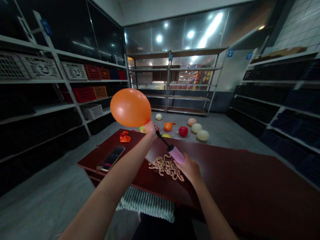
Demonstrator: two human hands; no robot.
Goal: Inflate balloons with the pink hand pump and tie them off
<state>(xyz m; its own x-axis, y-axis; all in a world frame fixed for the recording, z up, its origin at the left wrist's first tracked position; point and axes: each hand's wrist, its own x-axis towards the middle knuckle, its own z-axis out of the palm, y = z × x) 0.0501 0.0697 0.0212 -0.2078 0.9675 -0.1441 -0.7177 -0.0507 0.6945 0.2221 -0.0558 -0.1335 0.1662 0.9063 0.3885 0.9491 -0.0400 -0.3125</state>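
An inflated orange balloon [130,107] is up in front of me, its neck pinched in my left hand [151,128] where it meets the tip of a balloon pump. The pump [177,154] has a pink barrel and a black rod and slants up to the left. My right hand [190,166] wraps round the lower end of the barrel. Under the pump, a pile of beige twisted cord [167,167] lies on the dark red-brown table [225,166]. Some fingers of my left hand are hidden behind the wrist.
A phone [113,158] and orange uninflated balloons [125,137] lie on the table's left part. Beyond it, several balloons, including a red one [183,131], rest on the floor. Shelves with crates [41,66] line the left; a metal rack [167,83] stands behind. A ribbed pale green cloth [147,201] covers my lap.
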